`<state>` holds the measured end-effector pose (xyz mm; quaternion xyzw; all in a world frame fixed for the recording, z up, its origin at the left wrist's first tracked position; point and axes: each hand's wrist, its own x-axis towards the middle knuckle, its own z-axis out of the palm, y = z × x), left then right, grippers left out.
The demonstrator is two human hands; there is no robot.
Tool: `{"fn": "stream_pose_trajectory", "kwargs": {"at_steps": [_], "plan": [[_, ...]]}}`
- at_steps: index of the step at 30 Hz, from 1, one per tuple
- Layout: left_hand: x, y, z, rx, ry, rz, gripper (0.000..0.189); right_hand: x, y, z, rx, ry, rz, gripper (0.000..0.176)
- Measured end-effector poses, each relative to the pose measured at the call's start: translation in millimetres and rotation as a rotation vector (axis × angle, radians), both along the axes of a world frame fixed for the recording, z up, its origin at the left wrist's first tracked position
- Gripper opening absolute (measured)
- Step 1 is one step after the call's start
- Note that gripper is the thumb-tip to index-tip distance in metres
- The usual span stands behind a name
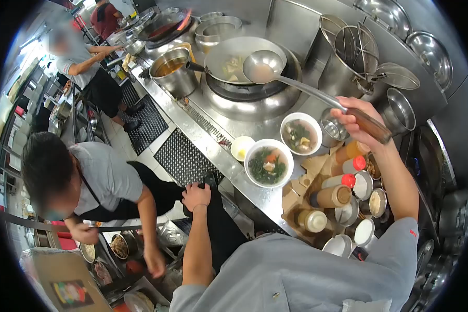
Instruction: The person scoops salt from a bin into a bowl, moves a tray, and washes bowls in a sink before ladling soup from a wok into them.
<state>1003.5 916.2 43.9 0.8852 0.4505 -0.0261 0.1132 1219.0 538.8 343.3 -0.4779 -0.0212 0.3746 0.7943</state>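
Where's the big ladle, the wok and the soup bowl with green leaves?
ladle [265, 61], head view, on its round scoop.
wok [255, 46], head view, on its bare inner wall.
soup bowl [247, 165], head view, on its white left rim.

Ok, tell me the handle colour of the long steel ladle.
Brown handle on the long steel ladle, in the right hand; head view shows it.

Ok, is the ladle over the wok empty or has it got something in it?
Not empty: the ladle, held level by the right hand above the wok, holds a shallow pale liquid.
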Motion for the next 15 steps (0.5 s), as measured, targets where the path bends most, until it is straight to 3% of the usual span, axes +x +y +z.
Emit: {"fn": "stream_pose_trajectory", "kwargs": {"at_steps": [3, 8, 15], "plan": [[-0.9, -5.3, 0.6, -0.003, -0.007, -0.020, 0.044, -38.7, -20.8, 5.2, 0.044, 0.016, 0.052, 0.019], [-6.4, -13.2, -1.4, 0.012, -0.020, -0.043, 0.044, -86.6, -50.3, -0.3, -0.155, -0.042, 0.080, 0.054], [-14.2, -20.9, -0.6, 0.010, -0.043, -0.050, 0.042, -133.5, -77.4, -11.6, -0.340, -0.024, 0.109, 0.058]]}}
